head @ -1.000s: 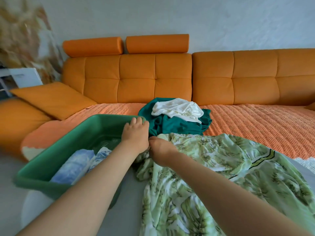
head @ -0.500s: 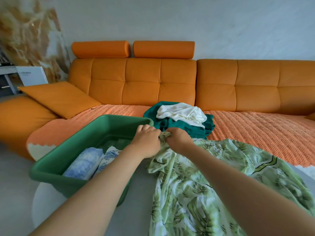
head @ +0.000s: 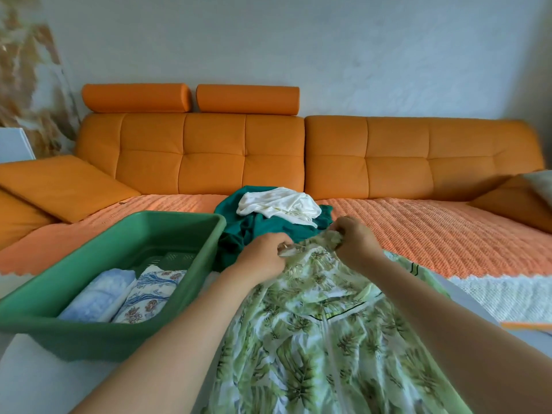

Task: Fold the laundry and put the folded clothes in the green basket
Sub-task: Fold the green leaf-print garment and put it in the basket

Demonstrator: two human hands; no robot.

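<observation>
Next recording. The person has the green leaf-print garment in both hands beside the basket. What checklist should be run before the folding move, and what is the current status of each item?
1. Left hand grip on the top edge of the leaf-print garment: ok, it pinches the edge.
2. Right hand grip on the same edge: ok.
3. Garment laid flat: not ok, it is bunched and creased.
4. Room in the green basket: ok, bare floor shows beyond the light blue folded cloth and the floral folded cloth.
5. Edge clear of the teal garment and the white garment: cannot tell, the hands hide the gap.
</observation>
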